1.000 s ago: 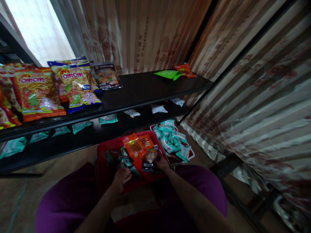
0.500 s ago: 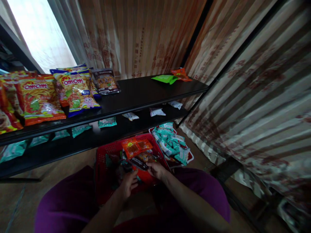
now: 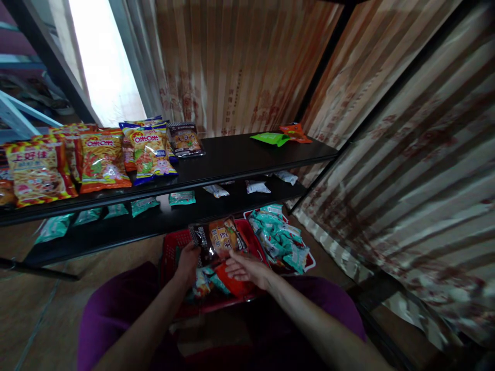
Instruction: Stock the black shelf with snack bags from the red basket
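Note:
A brown and black snack packet (image 3: 222, 236), printed side up, is held above the red basket (image 3: 176, 239). My left hand (image 3: 188, 262) grips its left end, fingers partly hidden. My right hand (image 3: 249, 269) is at the packet's lower edge, fingers stretched out and thumb tip against the packet. Under the right hand lies an orange-red packet (image 3: 235, 282) in the basket. Teal and white packets (image 3: 209, 282) lie beside it, between my hands.
A white-rimmed red basket (image 3: 309, 263) heaped with teal packets (image 3: 280, 237) stands to the right. Ahead, the black upper shelf (image 3: 232, 154) bears noodle-snack bags (image 3: 102, 159), another brown packet (image 3: 187, 140), a green packet (image 3: 270, 138) and an orange one (image 3: 296, 133). Small packets line the lower shelf (image 3: 162, 219).
The brown packet has come up out of the basket and now lies face up. My left hand has moved left and taken its end; my right hand's fingers have straightened. The view has shifted left.

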### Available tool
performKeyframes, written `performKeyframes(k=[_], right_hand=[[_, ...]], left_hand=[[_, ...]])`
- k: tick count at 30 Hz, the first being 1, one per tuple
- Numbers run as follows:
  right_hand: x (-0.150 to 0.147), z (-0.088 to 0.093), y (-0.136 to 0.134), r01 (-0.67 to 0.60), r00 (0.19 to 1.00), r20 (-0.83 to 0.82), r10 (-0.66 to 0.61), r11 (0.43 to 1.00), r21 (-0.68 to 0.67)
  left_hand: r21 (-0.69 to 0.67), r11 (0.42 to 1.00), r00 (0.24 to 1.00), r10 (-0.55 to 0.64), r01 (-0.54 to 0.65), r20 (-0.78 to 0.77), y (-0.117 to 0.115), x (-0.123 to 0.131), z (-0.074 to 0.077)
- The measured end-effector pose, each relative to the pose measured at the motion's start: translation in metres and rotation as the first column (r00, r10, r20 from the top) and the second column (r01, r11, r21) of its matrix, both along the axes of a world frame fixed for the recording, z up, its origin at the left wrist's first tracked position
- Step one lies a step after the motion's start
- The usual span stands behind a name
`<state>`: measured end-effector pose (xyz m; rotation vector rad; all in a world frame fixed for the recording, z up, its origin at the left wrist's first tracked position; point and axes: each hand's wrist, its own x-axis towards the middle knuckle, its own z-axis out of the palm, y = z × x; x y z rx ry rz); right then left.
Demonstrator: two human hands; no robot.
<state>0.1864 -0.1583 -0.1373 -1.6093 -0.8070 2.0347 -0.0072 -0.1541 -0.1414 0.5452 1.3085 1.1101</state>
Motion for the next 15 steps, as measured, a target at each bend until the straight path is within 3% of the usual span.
performKeyframes(k=[2, 4, 6, 8, 10, 13, 15], right_hand=[[0.019, 0.011, 0.019, -0.077, 0.988, 0.140, 0.067, 0.994, 0.071], [0.033, 0.019, 0.040, -0.027, 0.953, 0.295, -0.067, 0.952, 0.304], [0.039, 0.026, 0.059, -0.010, 0.927, 0.316, -0.201, 0.830, 0.558], [0.034, 0.033, 0.073, -0.026, 0.954, 0.237, -0.183, 0.738, 0.675], [0.022, 0.041, 0.079, -0.051, 0.993, 0.114, -0.035, 0.738, 0.673], [0.002, 0.046, 0.081, -0.091, 0.982, -0.071, 0.175, 0.767, 0.635], [-0.006, 0.044, 0.081, -0.036, 0.967, -0.178, 0.183, 0.788, 0.614]], left_hand=[[0.092, 0.992, 0.985, -0.074, 0.089, -0.155, 0.013, -0.022, 0.020], [0.102, 0.982, 0.969, -0.137, 0.161, -0.206, 0.025, -0.040, 0.040], [0.048, 0.933, 0.896, -0.328, 0.357, -0.299, 0.036, -0.051, 0.059], [0.018, 0.873, 0.822, -0.453, 0.488, -0.345, 0.047, -0.053, 0.075], [0.029, 0.815, 0.766, -0.530, 0.578, -0.365, 0.058, -0.048, 0.087], [0.066, 0.745, 0.703, -0.592, 0.664, -0.395, 0.076, -0.036, 0.098], [0.078, 0.732, 0.694, -0.600, 0.677, -0.397, 0.088, -0.027, 0.100]])
